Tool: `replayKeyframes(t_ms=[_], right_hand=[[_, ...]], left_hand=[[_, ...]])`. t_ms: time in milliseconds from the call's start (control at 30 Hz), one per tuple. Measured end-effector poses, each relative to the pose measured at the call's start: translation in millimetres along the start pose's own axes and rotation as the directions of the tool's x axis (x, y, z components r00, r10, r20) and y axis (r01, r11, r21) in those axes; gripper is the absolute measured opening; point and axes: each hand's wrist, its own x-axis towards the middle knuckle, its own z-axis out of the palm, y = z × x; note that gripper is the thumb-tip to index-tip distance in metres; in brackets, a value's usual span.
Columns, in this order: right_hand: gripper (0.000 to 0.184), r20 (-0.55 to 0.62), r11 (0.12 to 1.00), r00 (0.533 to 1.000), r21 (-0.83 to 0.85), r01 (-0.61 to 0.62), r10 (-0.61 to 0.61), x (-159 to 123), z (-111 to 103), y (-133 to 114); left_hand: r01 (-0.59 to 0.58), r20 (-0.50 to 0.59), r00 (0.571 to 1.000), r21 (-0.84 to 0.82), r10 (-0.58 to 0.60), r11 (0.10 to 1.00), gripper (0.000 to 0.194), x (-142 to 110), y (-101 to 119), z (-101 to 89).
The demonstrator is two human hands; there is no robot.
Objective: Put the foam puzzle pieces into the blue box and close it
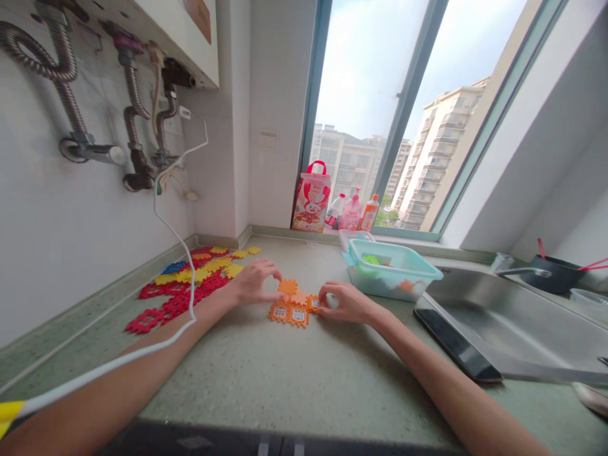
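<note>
Several orange interlocking plastic tiles [298, 316] with toothed edges lie joined in a small group at the middle of the counter. Some have openwork centres, others are solid. My left hand [256, 283] is at the group's left side, thumb and forefinger curved around the edge of a solid orange tile [287, 287]. On the opposite side, my right hand [346, 303] pinches an openwork orange tile [313, 303] at its right edge. Its other fingers curl behind. Beyond my left forearm spread red tiles [147, 320], yellow tiles [202, 274] and a blue tile [175, 266].
A turquoise plastic tub [394, 269] with a few pieces inside stands behind my right hand. A black phone [456, 345] lies beside the steel sink [503, 316]. A white cable [192, 285] hangs across my left forearm. Bottles [351, 212] line the windowsill.
</note>
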Motion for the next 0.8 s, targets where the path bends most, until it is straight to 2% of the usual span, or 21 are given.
replayKeyframes(t_ms=[167, 267, 367, 533, 700, 800], right_hand=[[0.018, -0.007, 1.0, 1.0, -0.015, 0.014, -0.014, 1, 4, 2], [0.019, -0.016, 1.0, 1.0, -0.03, -0.006, 0.006, 2, 7, 2], [0.022, -0.021, 0.998, 1.0, -0.052, -0.018, 0.017, 3, 7, 2], [0.018, -0.016, 0.996, 1.0, -0.085, 0.001, -0.003, 2, 4, 4], [0.022, -0.008, 0.983, 0.999, -0.18, 0.032, -0.034, 1, -3, 4], [0.025, -0.047, 0.958, 0.995, -0.275, 0.078, -0.094, 0, -12, 3]], left_hand=[[0.121, -0.043, 0.991, -0.097, -0.125, 0.988, 0.034, 0, -7, 11.2], [0.165, -0.059, 0.983, -0.137, -0.175, 0.977, 0.034, 3, 0, 20.0], [0.198, -0.029, 0.978, -0.155, -0.204, 0.968, 0.033, 6, 11, 26.5], [0.227, 0.023, 0.974, -0.154, -0.226, 0.962, 0.033, 7, 22, 30.8], [0.206, 0.058, 0.978, -0.129, -0.2, 0.97, 0.04, 7, 20, 36.4], [0.198, 0.079, 0.978, -0.09, -0.191, 0.976, 0.046, 8, 18, 40.2]])
